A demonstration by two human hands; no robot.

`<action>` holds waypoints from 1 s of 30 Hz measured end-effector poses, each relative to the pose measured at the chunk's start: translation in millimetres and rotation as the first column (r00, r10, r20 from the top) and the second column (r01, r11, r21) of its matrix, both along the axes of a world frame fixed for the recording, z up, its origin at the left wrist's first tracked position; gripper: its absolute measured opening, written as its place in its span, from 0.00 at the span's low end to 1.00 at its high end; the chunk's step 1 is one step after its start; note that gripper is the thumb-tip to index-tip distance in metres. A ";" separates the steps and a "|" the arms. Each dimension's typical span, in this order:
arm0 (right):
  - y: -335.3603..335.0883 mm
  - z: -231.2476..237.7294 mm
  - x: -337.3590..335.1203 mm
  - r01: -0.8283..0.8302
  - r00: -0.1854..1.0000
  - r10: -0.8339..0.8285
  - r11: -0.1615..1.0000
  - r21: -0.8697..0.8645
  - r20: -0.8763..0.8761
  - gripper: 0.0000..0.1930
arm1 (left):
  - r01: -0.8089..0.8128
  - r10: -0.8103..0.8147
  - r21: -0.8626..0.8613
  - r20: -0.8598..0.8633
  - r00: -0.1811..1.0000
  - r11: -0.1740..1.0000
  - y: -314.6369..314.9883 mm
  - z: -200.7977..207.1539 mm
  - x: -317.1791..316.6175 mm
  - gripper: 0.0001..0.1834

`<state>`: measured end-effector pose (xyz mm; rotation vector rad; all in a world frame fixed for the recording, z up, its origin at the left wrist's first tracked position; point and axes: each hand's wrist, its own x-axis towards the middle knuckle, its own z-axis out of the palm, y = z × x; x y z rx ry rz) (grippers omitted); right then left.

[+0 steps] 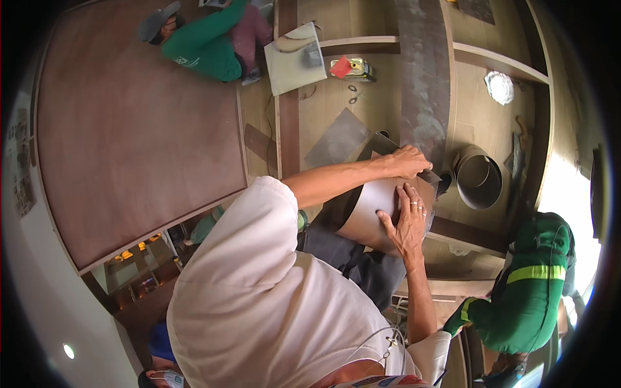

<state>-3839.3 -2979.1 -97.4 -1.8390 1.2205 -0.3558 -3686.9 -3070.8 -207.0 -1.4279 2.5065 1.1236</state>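
A thin brown-grey sheet, bent into a curve, rests over my lap against a dark beam. My left hand reaches across from the left and is closed at the far edge of the sheet. What its fingers grip there, if anything, is too small to make out. My right hand, with rings on it, lies flat on the sheet with the fingers spread. Just beyond my left hand, a dark flat piece sticks out behind the sheet.
Right of the beam stands a rolled sheet. A yellow tin with red on top, scissors and a grey flat piece lie ahead. A large brown panel fills the left. Co-workers in green are nearby.
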 end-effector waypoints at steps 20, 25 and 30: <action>9.7 -45.6 6.1 -0.410 0.906 0.394 0.730 0.546 0.153 0.40 | 0.120 -0.121 0.290 -0.013 0.993 0.949 -31.5 94.7 -30.0 0.13; 5.3 -47.1 13.4 -0.409 0.912 0.346 0.732 0.546 0.219 0.38 | 0.268 -0.272 0.567 -0.079 0.959 0.779 -45.8 114.6 -33.8 0.27; 3.4 -45.7 13.2 -0.410 0.910 0.350 0.676 0.612 0.222 0.40 | 0.196 0.059 0.898 -0.238 0.970 0.394 -33.1 9.9 0.2 0.23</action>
